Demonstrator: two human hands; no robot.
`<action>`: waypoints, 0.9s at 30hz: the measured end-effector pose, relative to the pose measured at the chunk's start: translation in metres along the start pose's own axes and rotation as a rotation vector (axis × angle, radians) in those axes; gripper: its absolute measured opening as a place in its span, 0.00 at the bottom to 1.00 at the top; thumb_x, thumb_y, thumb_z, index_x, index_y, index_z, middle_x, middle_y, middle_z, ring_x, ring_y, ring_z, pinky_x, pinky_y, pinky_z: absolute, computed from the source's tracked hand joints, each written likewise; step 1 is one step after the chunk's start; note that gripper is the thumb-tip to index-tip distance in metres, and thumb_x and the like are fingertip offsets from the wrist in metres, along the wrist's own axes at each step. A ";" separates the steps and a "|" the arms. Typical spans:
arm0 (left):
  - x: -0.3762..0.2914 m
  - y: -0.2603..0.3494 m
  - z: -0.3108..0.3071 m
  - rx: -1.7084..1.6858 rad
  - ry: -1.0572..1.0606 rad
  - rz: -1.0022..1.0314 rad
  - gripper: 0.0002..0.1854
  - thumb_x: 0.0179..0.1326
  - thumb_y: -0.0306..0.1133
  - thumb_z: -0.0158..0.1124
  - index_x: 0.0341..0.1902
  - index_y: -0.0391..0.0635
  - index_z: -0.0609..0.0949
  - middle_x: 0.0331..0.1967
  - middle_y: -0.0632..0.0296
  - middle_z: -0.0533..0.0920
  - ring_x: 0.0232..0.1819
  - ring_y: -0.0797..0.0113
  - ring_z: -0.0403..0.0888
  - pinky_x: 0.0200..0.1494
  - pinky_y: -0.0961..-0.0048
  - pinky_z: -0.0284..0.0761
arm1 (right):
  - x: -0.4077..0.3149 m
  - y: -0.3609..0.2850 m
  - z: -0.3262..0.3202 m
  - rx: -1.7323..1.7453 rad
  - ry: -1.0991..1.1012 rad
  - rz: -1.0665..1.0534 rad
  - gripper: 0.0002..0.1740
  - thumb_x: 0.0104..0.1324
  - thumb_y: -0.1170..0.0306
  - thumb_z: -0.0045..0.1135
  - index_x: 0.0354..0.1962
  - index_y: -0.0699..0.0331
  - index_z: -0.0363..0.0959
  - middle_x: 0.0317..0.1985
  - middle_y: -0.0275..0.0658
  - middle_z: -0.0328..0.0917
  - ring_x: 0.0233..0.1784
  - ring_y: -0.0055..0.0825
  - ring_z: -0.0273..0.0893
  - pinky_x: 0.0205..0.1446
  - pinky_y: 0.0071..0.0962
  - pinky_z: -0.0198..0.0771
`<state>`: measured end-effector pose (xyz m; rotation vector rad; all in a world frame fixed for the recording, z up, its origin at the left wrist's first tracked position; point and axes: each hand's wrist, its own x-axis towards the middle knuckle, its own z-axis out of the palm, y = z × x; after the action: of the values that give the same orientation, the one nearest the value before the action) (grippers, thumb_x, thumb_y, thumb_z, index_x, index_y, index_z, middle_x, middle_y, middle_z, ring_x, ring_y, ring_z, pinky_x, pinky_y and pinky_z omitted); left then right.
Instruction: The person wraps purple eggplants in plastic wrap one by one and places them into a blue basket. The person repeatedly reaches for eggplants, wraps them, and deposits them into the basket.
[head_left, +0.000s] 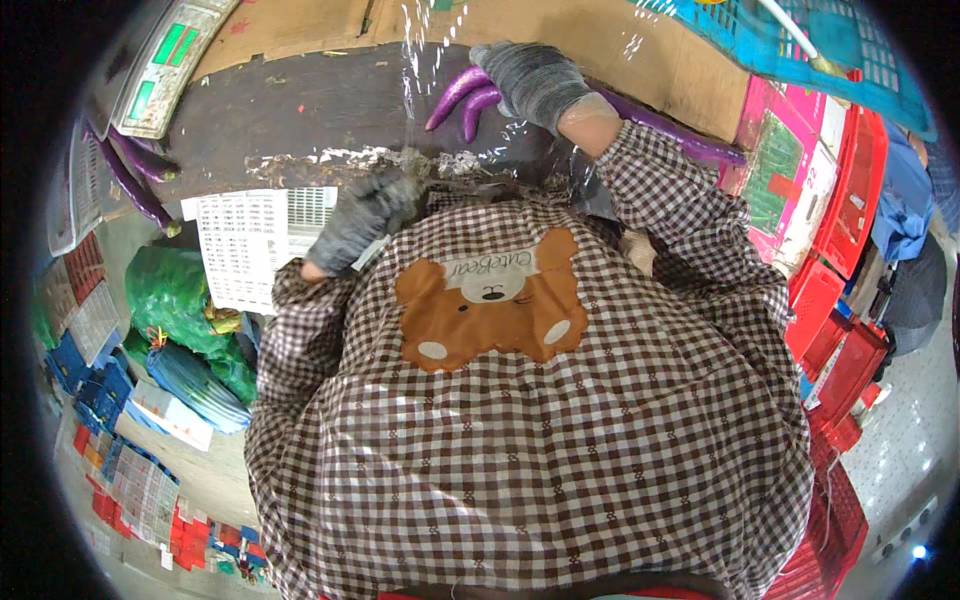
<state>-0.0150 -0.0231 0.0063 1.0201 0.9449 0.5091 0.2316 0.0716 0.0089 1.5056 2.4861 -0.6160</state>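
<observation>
My right hand (532, 86), in a grey knitted glove, is closed over purple long eggplants (457, 97) at the far side of the dark tabletop (300, 112). Two curved eggplant ends stick out to its left. Another long eggplant (675, 131) lies under and beyond my right forearm, partly hidden by the sleeve. My left hand (371, 217), gloved the same way, is blurred at the near table edge beside a white plastic crate (244, 247). Its fingers cannot be made out, nor whether they hold anything. Bright glare streaks suggest clear plastic film between the hands and the cardboard.
Cardboard (315, 30) lines the far side. A scale (169, 67) with green displays stands at left, near more eggplants (139, 172). Green bagged produce (169, 300) sits below left. A blue basket (832, 45), a pink box (780, 165) and red crates (847, 202) bound the right.
</observation>
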 end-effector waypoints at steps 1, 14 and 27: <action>0.002 0.016 -0.004 -0.012 0.041 -0.141 0.13 0.59 0.34 0.55 0.43 0.38 0.76 0.22 0.67 0.76 0.22 0.80 0.69 0.23 0.83 0.64 | -0.001 -0.001 0.003 -0.016 0.056 -0.004 0.26 0.45 0.74 0.61 0.44 0.61 0.65 0.38 0.44 0.73 0.40 0.40 0.73 0.41 0.37 0.69; 0.139 -0.011 0.062 0.742 0.623 0.582 0.16 0.61 0.38 0.46 0.43 0.39 0.74 0.30 0.50 0.76 0.33 0.51 0.75 0.38 0.62 0.71 | -0.028 -0.008 0.004 -0.182 0.451 0.029 0.26 0.45 0.66 0.61 0.43 0.60 0.66 0.40 0.42 0.71 0.44 0.39 0.70 0.51 0.36 0.62; 0.129 -0.003 0.061 1.071 0.334 0.912 0.37 0.38 0.55 0.67 0.49 0.45 0.71 0.32 0.54 0.74 0.34 0.55 0.74 0.37 0.62 0.71 | -0.187 -0.037 0.080 0.513 -0.168 0.842 0.19 0.57 0.53 0.50 0.35 0.59 0.75 0.39 0.41 0.76 0.43 0.38 0.72 0.45 0.37 0.66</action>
<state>0.1042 0.0413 -0.0389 2.4371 1.0138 0.9753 0.2830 -0.1286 0.0116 2.3159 1.3883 -1.1595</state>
